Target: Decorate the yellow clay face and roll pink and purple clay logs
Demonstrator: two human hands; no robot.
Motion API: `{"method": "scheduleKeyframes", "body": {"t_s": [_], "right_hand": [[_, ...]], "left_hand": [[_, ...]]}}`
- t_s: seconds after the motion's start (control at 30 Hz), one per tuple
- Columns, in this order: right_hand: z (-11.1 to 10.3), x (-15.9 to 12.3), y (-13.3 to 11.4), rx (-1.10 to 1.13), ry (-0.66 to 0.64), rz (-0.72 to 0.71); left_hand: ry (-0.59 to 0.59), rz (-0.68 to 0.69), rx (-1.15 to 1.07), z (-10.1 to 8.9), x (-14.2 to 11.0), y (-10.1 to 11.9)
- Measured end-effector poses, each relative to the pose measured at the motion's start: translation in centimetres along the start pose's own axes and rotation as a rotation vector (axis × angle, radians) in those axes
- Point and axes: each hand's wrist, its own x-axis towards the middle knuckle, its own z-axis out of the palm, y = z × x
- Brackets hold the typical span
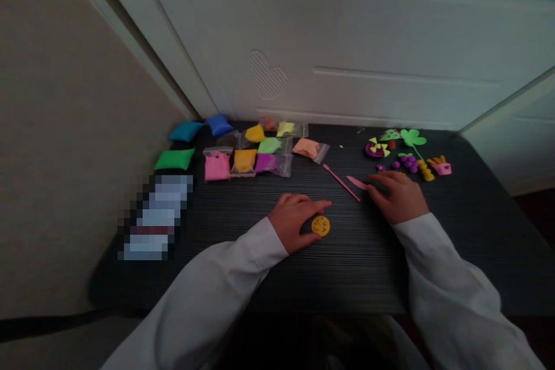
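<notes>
A round yellow clay disc (321, 226) with small pink pieces on its face lies on the dark table. My left hand (297, 224) curves around its left side, thumb at the lower edge and a bent finger at the upper edge, the forefinger stretched out above. To the right, my right hand (401, 195) rests low over the table, thumb and forefinger apart. A pink clay knife (356, 182) points left from beside that thumb; its other end is hidden by the hand. Between the hands lies a thin pink stick tool (341, 182).
Several bags of coloured clay, including pink (217, 166) and purple (266, 162), sit at the back left. Finished clay pieces, among them a green clover (413, 137) and purple grapes (409, 163), stand at the back right. A blurred-out phone-like rectangle (158, 217) lies left.
</notes>
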Motion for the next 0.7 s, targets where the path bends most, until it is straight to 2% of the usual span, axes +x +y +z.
{"method": "scheduleKeyframes", "body": {"t_s": [0.13, 0.4, 0.7], "right_hand": [[0.2, -0.3, 0.8, -0.048, -0.041, 0.04], [-0.1, -0.4, 0.6, -0.03, -0.137, 0.029], [-0.1, -1.1, 0.5, -0.028, -0.134, 0.068]], "left_hand": [[-0.028, -0.001, -0.014, 0.2, 0.0, -0.1], [-0.022, -0.005, -0.035, 0.2, 0.1, -0.1], [-0.023, -0.007, -0.048, 0.3, 0.1, -0.2]]}}
